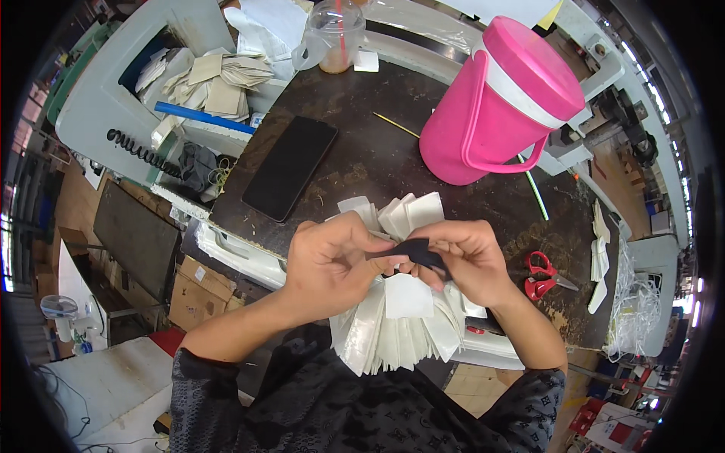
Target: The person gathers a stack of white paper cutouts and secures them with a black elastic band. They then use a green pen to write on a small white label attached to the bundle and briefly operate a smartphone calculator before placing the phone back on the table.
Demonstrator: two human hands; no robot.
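Left hand (pixel 330 264) and right hand (pixel 477 264) pinch black cloth (pixel 418 250); a slack grip could drop it among white slips (pixel 400 332).

Small black fabric piece (pixel 420 253), bent and creased, aloft between left hand (pixel 332 264) and right hand (pixel 476 264)

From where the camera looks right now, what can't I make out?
All in the head view:
Black piece: its full outline, hidden by the left hand and right hand.
White pieces: the middle of the bunch, covered by both hands.
Red straw: its top, cut off by the upper edge.
Fan: too small for fine detail.
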